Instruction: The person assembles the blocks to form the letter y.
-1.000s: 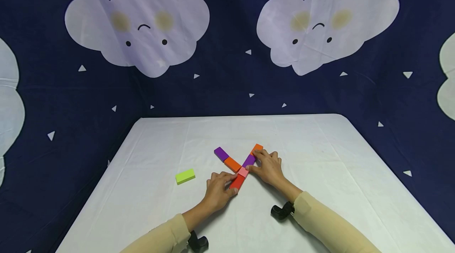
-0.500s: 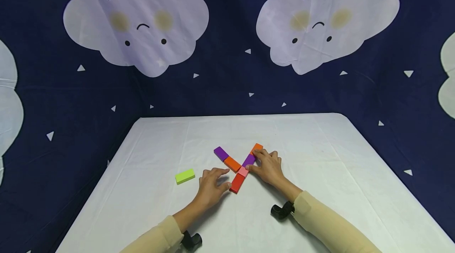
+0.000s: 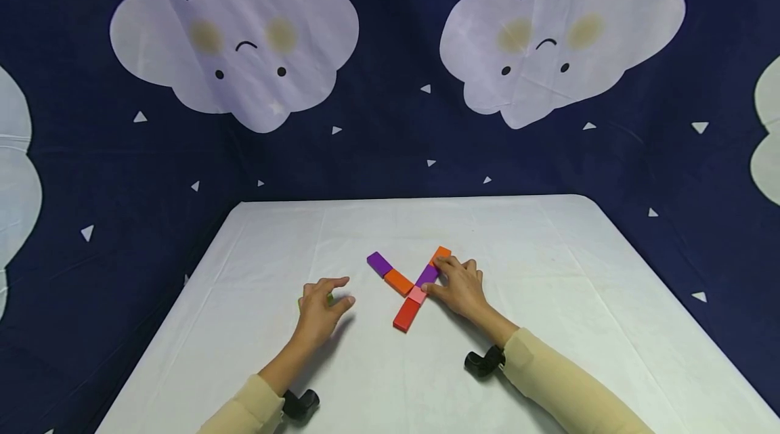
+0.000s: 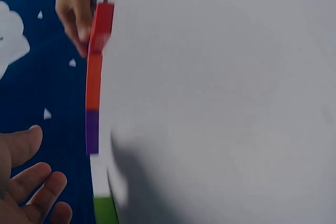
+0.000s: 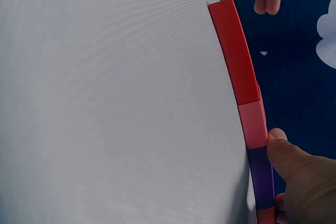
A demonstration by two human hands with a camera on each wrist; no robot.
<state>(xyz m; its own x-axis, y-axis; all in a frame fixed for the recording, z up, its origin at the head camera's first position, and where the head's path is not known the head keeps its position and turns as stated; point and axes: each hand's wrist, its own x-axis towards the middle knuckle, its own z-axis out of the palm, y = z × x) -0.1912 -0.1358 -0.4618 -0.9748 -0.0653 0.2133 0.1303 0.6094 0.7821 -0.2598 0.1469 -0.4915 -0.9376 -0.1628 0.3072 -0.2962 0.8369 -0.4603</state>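
Note:
My left hand [image 3: 319, 315] hovers with fingers spread over the lime green block [image 4: 106, 211], hiding most of it from the head view. My right hand [image 3: 463, 288] holds the purple block [image 3: 426, 275] in the slanted row, thumb by its near end and fingertips at its far end. Beyond that purple block lies an orange block [image 3: 441, 254]. On its near side come a short pink block [image 5: 253, 124] and a red block [image 5: 234, 51]. A second orange block [image 3: 399, 281] and a second purple block [image 3: 379, 263] branch off to the far left from the pink one.
The blocks lie on a white table [image 3: 512, 237]. Behind it hangs a dark blue cloth [image 3: 390, 170] printed with clouds and small triangles. Black wrist-worn devices [image 3: 484, 363] sit at both cuffs, close above the tabletop.
My left hand has let go of the red block and moved left to above the green block. The right hand and the joined blocks have stayed in place.

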